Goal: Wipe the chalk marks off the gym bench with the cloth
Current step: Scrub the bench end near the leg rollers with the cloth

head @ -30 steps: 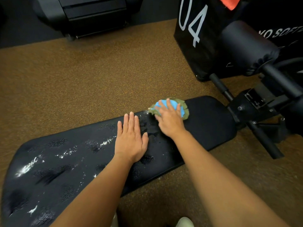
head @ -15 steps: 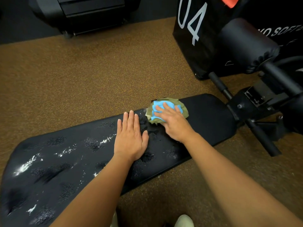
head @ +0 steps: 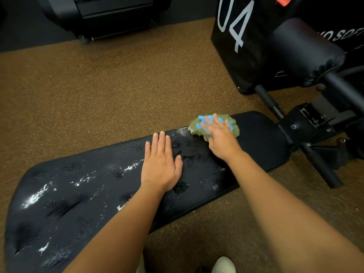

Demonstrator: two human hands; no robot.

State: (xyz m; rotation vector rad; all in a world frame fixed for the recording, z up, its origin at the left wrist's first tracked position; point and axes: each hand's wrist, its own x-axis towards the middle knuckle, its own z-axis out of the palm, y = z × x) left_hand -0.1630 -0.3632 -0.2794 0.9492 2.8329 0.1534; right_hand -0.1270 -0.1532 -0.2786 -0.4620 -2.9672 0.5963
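Soft, limp cloth (head: 195, 128) right of centre bunches easily; right hand (head: 220, 138), grip spread flat, presses its middle.

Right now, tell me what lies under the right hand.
The bunched green and blue cloth, pressed onto the bench by the right hand. The bench surface beneath the cloth is covered.
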